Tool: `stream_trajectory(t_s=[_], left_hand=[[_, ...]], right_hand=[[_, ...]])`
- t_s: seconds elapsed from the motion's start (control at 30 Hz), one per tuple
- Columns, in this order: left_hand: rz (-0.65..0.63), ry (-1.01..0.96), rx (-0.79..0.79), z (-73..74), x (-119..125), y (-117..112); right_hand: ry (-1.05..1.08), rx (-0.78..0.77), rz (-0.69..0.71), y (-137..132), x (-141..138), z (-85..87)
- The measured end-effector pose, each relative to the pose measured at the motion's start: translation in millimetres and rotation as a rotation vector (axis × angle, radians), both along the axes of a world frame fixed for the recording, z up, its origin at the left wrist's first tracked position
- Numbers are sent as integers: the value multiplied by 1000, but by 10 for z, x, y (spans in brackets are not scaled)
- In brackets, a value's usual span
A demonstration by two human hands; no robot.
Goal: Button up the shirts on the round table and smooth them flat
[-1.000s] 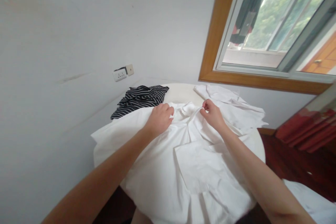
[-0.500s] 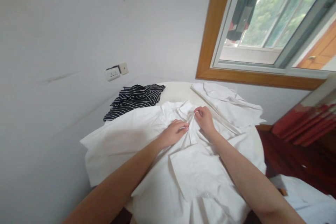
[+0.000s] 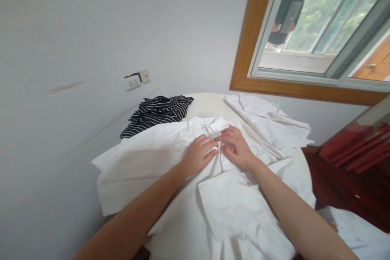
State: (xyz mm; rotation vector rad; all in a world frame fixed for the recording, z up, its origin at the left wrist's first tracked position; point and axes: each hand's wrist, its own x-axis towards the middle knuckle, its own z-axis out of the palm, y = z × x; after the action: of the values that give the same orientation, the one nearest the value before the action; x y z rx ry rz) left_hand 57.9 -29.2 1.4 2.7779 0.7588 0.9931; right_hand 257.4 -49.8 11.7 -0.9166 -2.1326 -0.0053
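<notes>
A white shirt [image 3: 131, 162] lies spread over a round table, one sleeve out to the left and its collar toward the far side. My left hand [image 3: 198, 153] pinches the front edge below the collar between thumb and fingers. Right beside it, my right hand [image 3: 236, 146] grips the same strip of cloth, its fingertips almost meeting those of my left. Any button between the fingertips is too small to make out. A loose square flap of white cloth [image 3: 228, 199] lies on the shirt nearer to me.
A black-and-white striped garment [image 3: 158, 113] lies folded at the table's back left. Folded white clothing [image 3: 265, 118] sits at the back right. The pale tabletop [image 3: 207, 105] shows between them. Beyond are a wall socket [image 3: 132, 83] and a wood-framed window [image 3: 304, 87]; more white cloth [image 3: 359, 231] is at lower right.
My right hand has come down and left from the upper edge of the cloth to meet my left hand. My left hand stays nearly in place. The view has shifted slightly.
</notes>
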Motion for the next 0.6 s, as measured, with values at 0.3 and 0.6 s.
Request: stream_trajectory(t_s=[0.3,0.6], left_hand=[[-10,13,26,8,-60,62],[97,-17,-85,34,-40,34]], right_hand=[[44,-107,-87,32,-97,-50],[160,-104,-188,2,-135,-67]])
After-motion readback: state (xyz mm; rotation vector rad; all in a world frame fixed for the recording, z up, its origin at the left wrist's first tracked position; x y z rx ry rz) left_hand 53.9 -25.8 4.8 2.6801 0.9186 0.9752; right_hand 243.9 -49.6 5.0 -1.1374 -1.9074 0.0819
